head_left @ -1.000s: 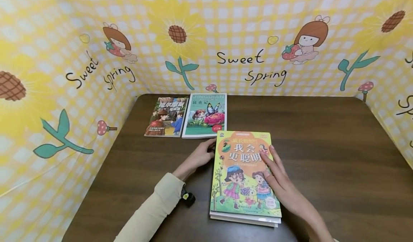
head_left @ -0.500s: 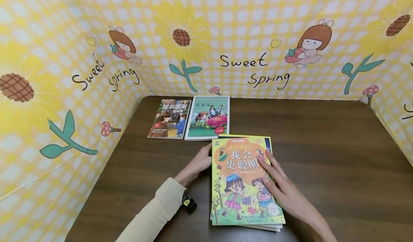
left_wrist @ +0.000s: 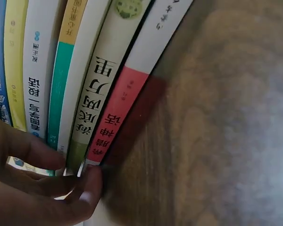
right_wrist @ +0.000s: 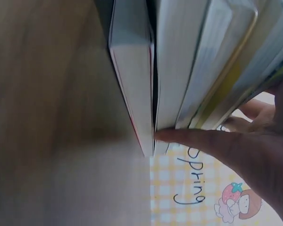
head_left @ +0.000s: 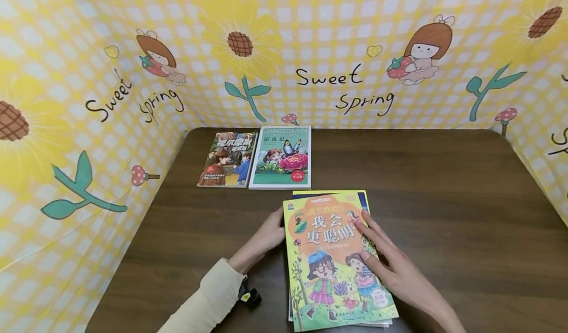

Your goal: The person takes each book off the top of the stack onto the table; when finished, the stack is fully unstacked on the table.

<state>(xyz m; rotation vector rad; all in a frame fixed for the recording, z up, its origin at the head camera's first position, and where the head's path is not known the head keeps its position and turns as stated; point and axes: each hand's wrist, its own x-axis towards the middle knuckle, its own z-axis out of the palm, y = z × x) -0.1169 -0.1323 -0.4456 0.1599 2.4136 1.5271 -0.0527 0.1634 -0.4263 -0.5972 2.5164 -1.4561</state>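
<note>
A stack of books with a yellow-green picture book (head_left: 337, 269) on top lies between both hands. My left hand (head_left: 264, 234) holds the stack's spine side; its bent fingers (left_wrist: 92, 188) reach the lowest spines. My right hand (head_left: 399, 269) holds the opposite side, with fingertips over the cover's edge and a finger (right_wrist: 198, 140) along the page edges. In the left wrist view, a red-and-white spine (left_wrist: 127, 94) is lowest, beside a cream spine (left_wrist: 101, 80). The top book sits askew, and a yellow and dark-blue book edge (head_left: 328, 193) shows beyond it.
Two more books lie side by side at the back left: a comic-style one (head_left: 227, 159) and a green one (head_left: 280, 158) with a butterfly. The dark wooden table (head_left: 443, 200) meets a yellow checked cloth wall (head_left: 284, 42) at the back and sides.
The top book has slid nearer and a little left, turning slightly, which bares the far edge of the books beneath. Both hands have moved nearer with it. The head view has shifted slightly.
</note>
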